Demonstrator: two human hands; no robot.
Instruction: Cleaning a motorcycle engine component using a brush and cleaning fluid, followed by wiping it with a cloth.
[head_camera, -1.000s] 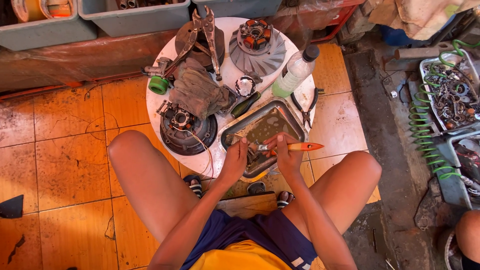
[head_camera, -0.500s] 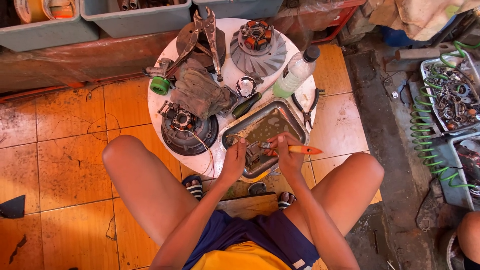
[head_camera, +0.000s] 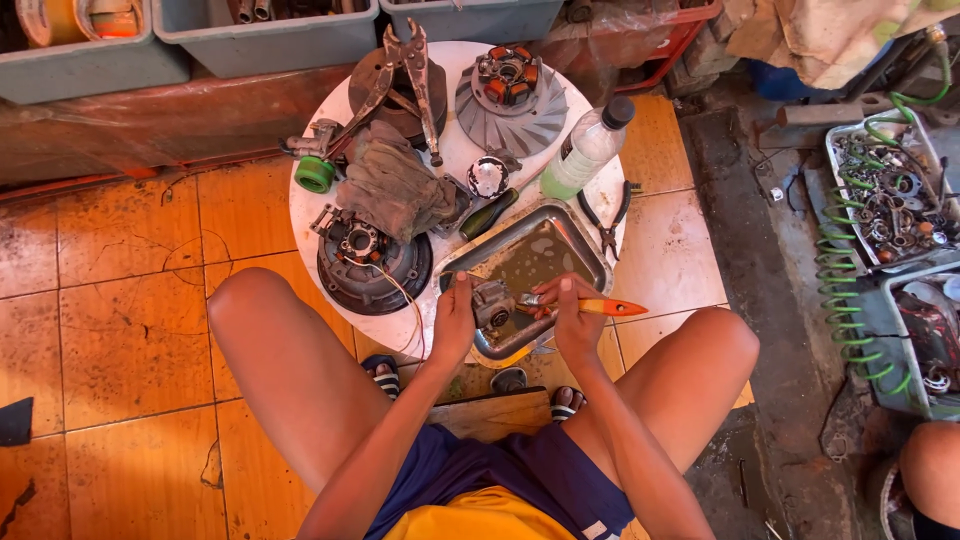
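My left hand (head_camera: 455, 320) grips a small grey metal engine part (head_camera: 492, 302) over the near end of a steel tray (head_camera: 578, 228) that holds brownish liquid. My right hand (head_camera: 572, 318) holds a brush with an orange handle (head_camera: 612, 307), its bristle end against the part. The tray rests on a round white table (head_camera: 455, 150) in front of my knees.
On the table lie a dirty rag (head_camera: 392, 185), a clutch assembly (head_camera: 370, 258), a finned rotor (head_camera: 512, 98), locking pliers (head_camera: 418, 75), a clear bottle (head_camera: 585, 150), black pliers (head_camera: 606, 215). Grey bins stand behind. A green coiled hose (head_camera: 840, 300) and parts trays are right.
Both hands stay over the tray with the part and brush; the brush has shifted only slightly. The view has moved a little.
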